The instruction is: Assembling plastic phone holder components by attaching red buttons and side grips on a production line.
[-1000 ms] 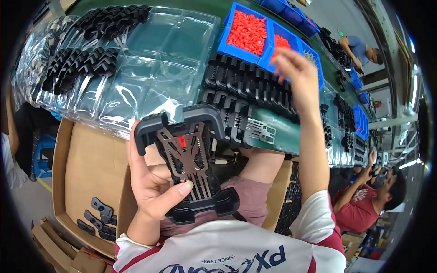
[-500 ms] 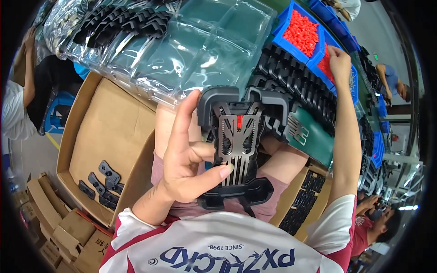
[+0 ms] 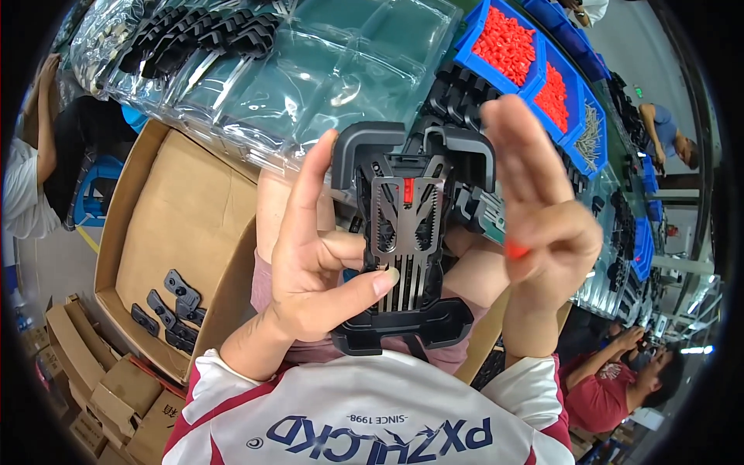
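Observation:
My left hand (image 3: 314,283) grips a black plastic phone holder (image 3: 407,213) with angled jaws at its far end. The thumb lies on its slotted metal plate, and a red piece shows near the top of that plate. Just to the right, my right hand (image 3: 546,225) is raised and blurred. Thumb and fingers pinch a small red plastic part (image 3: 517,249), and the other fingers stretch away from me. The two hands are apart, and the red part does not touch the holder.
Blue bins (image 3: 484,72) hold small red parts, and one bin holds metal pins (image 3: 590,136). Clear plastic sheeting (image 3: 333,85) covers the green table, with black brackets (image 3: 205,35) on it. A cardboard box (image 3: 182,209) at left holds several black plates (image 3: 178,291). Other people sit nearby.
My right hand has come back from the red-parts bin toward the phone holder, now with a small red part in its fingers. My left hand keeps its grip, with the holder slightly farther away.

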